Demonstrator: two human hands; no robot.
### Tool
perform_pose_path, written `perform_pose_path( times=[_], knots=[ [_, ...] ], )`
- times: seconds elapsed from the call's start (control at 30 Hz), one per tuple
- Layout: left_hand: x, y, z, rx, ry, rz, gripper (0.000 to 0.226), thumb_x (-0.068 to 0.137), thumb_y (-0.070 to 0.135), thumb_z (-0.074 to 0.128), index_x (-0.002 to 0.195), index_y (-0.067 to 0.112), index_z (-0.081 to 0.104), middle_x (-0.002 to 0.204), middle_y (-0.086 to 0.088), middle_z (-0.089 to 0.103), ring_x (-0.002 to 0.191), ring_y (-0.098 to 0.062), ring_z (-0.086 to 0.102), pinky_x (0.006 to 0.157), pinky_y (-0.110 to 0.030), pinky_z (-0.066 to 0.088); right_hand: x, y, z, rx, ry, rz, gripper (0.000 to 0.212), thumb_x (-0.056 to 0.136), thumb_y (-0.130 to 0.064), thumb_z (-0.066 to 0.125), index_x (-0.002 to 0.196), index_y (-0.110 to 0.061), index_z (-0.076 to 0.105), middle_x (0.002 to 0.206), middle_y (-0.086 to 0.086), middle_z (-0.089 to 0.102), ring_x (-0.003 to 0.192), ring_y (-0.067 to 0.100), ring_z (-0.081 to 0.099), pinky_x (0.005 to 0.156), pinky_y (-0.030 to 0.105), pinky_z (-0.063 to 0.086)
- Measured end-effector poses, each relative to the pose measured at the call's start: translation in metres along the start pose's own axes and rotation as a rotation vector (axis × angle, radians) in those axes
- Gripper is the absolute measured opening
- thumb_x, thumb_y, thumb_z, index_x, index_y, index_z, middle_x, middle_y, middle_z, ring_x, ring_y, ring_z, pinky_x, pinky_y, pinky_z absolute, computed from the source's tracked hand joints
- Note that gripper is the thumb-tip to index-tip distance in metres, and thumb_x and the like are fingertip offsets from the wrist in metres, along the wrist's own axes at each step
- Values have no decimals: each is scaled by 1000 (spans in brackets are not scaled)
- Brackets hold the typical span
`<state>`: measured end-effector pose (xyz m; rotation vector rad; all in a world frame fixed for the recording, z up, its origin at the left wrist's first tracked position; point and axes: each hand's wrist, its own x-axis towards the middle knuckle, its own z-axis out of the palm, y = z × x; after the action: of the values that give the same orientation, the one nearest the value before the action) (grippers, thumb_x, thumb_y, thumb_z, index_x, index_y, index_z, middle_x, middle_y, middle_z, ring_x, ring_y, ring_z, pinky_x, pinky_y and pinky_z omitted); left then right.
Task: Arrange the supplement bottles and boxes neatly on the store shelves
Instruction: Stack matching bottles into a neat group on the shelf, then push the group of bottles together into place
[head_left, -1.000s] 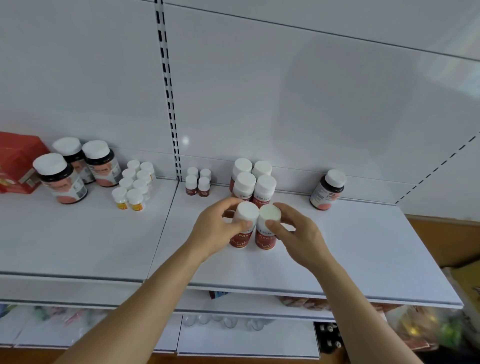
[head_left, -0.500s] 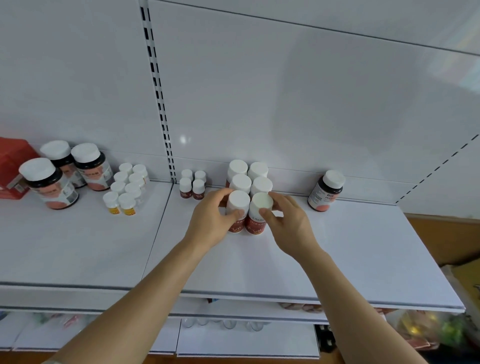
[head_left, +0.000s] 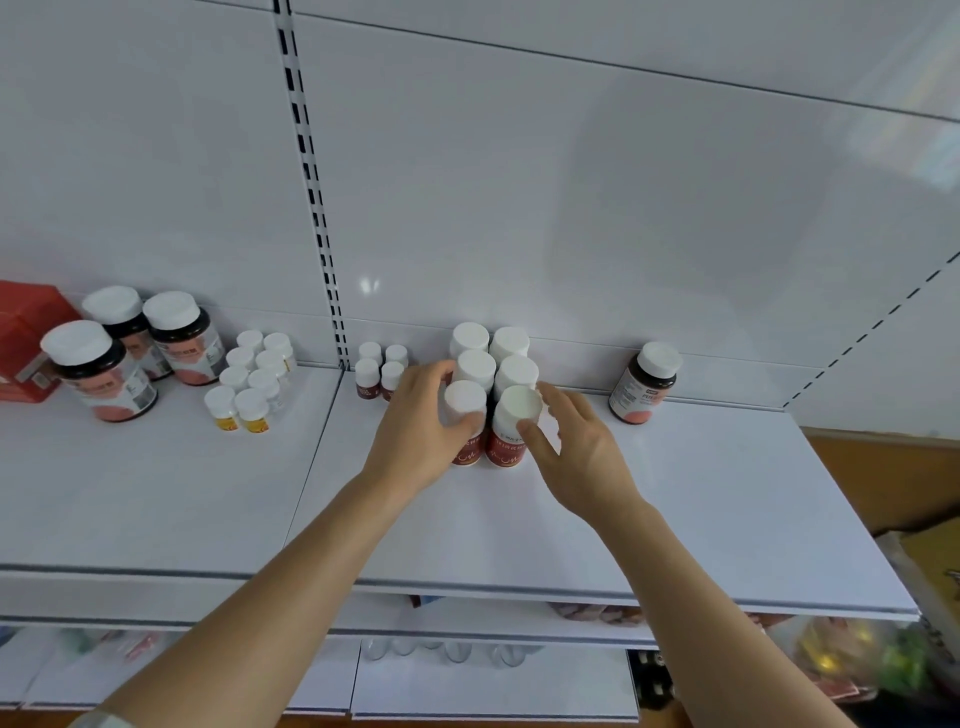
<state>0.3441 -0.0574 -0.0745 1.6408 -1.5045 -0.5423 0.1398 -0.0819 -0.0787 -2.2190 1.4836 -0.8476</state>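
Observation:
Two red-labelled bottles with white caps stand side by side at the front of a double row on the white shelf (head_left: 675, 509). My left hand (head_left: 415, 436) wraps the left front bottle (head_left: 465, 410). My right hand (head_left: 576, 452) holds the right front bottle (head_left: 514, 415) with thumb on its front and fingers along its right side. Behind them stand several more of the same white-capped bottles (head_left: 491, 358), close against the back panel.
Small dark bottles (head_left: 379, 371) stand left of the row. Yellow-labelled small bottles (head_left: 249, 384), three large dark jars (head_left: 130, 353) and a red box (head_left: 26, 338) are on the left shelf. A lone dark bottle (head_left: 644, 382) stands at the right. Lower shelves hold packets.
Both hands have pushed the two front bottles back along the shelf until they sit close behind the others. The camera view has shifted slightly.

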Motion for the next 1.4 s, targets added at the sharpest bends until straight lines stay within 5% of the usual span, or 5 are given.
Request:
perform_pose_path(
  times=[0.37, 0.73, 0.93, 1.13, 1.4],
  knots=[
    [7, 49, 25, 288, 179, 430, 36, 89, 32, 57, 115, 7, 62, 113, -7, 61, 109, -30, 55, 95, -42, 45, -3, 46, -52, -386, 159, 25, 41, 92, -21, 64, 128, -2, 58, 127, 20, 58, 117, 44, 52, 91, 52, 51],
    [15, 101, 93, 624, -18, 299, 61, 92, 49, 35, 129, 7, 59, 134, -12, 57, 132, -38, 46, 110, -55, 36, 44, 113, -106, -536, -120, 125, 61, 100, -32, 49, 154, -18, 25, 161, 14, 20, 145, 35, 23, 110, 46, 35],
    [13, 111, 111, 668, -16, 189, 61, 92, 49, 36, 132, 7, 57, 138, -13, 55, 136, -38, 42, 114, -55, 31, 63, 134, -103, -396, -132, 17, 42, 98, -28, 54, 137, -13, 48, 145, 15, 43, 130, 37, 42, 96, 45, 45],
    [6, 120, 115, 599, 2, 144, 61, 93, 49, 36, 129, 6, 59, 134, -11, 58, 133, -34, 45, 111, -52, 36, 65, 146, -108, -217, -75, -124, 28, 95, -19, 60, 120, -7, 59, 123, 14, 62, 88, 38, 62, 64, 35, 46],
    [-13, 127, 89, 417, 126, 194, 45, 96, 38, 43, 119, 5, 63, 117, -7, 63, 115, -26, 55, 100, -43, 47, 50, 101, -132, 196, 63, -179, 21, 93, -26, 63, 113, -26, 67, 110, -4, 65, 91, 17, 65, 79, 39, 58]
  ],
)
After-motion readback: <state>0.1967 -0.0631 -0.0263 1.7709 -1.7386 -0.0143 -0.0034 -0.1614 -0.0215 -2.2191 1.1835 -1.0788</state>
